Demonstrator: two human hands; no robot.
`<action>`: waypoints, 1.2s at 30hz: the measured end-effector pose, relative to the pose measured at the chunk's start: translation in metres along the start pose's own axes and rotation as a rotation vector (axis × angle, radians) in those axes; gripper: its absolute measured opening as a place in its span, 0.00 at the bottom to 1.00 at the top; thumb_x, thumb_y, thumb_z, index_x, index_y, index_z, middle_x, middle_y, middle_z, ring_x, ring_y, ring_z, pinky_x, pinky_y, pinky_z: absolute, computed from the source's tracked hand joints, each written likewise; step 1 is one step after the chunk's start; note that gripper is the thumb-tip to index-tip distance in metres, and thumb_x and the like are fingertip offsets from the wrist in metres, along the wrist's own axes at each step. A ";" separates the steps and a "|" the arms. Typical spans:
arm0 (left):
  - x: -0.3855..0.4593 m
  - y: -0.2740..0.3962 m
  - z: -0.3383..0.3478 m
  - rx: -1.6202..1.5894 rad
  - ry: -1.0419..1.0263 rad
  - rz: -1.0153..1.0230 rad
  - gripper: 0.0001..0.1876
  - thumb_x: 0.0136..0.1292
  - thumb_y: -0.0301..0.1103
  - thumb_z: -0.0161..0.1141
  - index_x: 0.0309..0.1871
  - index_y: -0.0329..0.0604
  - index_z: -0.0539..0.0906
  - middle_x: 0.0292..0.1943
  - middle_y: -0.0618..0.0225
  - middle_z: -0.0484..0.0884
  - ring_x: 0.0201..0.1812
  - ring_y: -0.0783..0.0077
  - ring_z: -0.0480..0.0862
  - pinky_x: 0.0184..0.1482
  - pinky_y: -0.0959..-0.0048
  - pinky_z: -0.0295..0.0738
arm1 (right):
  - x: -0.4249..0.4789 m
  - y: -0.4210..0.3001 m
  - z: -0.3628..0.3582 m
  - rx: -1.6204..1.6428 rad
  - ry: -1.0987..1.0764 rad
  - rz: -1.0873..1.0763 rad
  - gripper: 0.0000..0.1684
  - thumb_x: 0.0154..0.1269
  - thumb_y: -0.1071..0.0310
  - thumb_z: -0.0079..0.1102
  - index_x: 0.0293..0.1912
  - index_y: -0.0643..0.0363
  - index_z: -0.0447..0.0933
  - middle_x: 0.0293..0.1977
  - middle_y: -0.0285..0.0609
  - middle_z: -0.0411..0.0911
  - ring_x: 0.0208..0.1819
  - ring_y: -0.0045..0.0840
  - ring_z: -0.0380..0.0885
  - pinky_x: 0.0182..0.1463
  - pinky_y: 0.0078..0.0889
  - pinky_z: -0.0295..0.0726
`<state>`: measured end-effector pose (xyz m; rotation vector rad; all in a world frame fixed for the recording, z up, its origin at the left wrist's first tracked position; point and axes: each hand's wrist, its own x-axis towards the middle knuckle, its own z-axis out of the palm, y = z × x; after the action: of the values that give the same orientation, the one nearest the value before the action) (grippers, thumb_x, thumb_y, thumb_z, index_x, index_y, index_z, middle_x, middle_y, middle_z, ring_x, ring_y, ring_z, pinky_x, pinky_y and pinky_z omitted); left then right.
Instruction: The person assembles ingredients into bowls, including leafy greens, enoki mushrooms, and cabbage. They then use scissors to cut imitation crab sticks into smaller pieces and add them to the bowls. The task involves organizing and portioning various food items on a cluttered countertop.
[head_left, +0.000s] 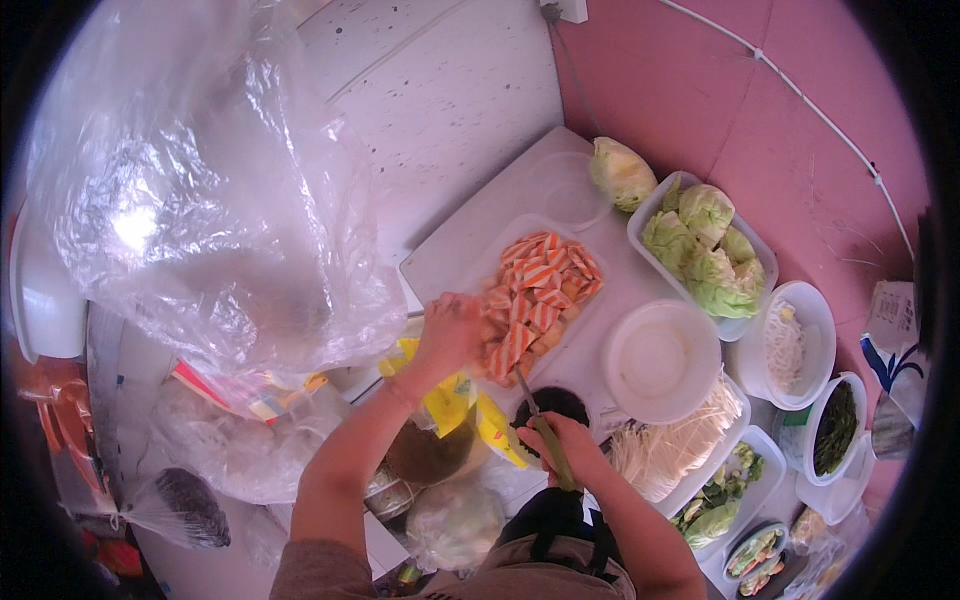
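Observation:
A clear plastic tub (592, 309) holds a heap of orange-and-white striped food slices (540, 281), which look like fish cake or imitation crab. Tan pieces lie among them. My left hand (451, 334), blurred, is at the left side of this heap; whether it grips the tub or a piece is unclear. My right hand (574, 448) holds a knife by its olive handle (553, 454). The knife's narrow metal blade (527, 391) points away from me, its tip at the near end of the heap. Below the blade sits a round container of dark contents (562, 405).
On the right stand a tub of cabbage (701, 240), a lidded round tub (661, 360), enoki mushrooms (675, 450), white noodle-like strands (785, 349) and dark greens (834, 427). A large clear plastic bag (225, 195) fills the left. Yellow packaging (450, 405) lies under my left forearm.

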<state>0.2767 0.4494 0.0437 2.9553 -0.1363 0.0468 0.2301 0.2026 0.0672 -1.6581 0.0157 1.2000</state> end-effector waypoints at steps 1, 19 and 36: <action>0.004 0.000 -0.003 0.023 -0.029 0.047 0.11 0.46 0.27 0.62 0.35 0.50 0.84 0.43 0.70 0.77 0.51 0.61 0.69 0.52 0.61 0.59 | -0.002 0.000 0.000 -0.005 -0.005 0.011 0.23 0.62 0.51 0.61 0.46 0.60 0.74 0.15 0.36 0.69 0.11 0.18 0.68 0.15 0.23 0.68; 0.046 0.012 0.013 0.330 -0.301 -0.195 0.17 0.47 0.48 0.62 0.39 0.51 0.83 0.41 0.65 0.79 0.49 0.58 0.72 0.47 0.56 0.65 | -0.013 0.009 0.007 0.007 -0.048 -0.017 0.26 0.62 0.47 0.60 0.48 0.59 0.72 0.17 0.40 0.73 0.14 0.22 0.73 0.19 0.28 0.74; 0.044 -0.022 0.036 -0.402 -0.005 -0.608 0.19 0.49 0.37 0.64 0.44 0.48 0.72 0.30 0.73 0.84 0.38 0.66 0.83 0.46 0.61 0.66 | -0.020 0.003 0.016 0.065 -0.029 -0.088 0.24 0.62 0.51 0.61 0.47 0.60 0.72 0.18 0.37 0.72 0.14 0.18 0.71 0.18 0.25 0.72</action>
<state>0.3236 0.4606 0.0060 2.4738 0.6672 -0.0637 0.2079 0.2024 0.0796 -1.5691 -0.0354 1.1452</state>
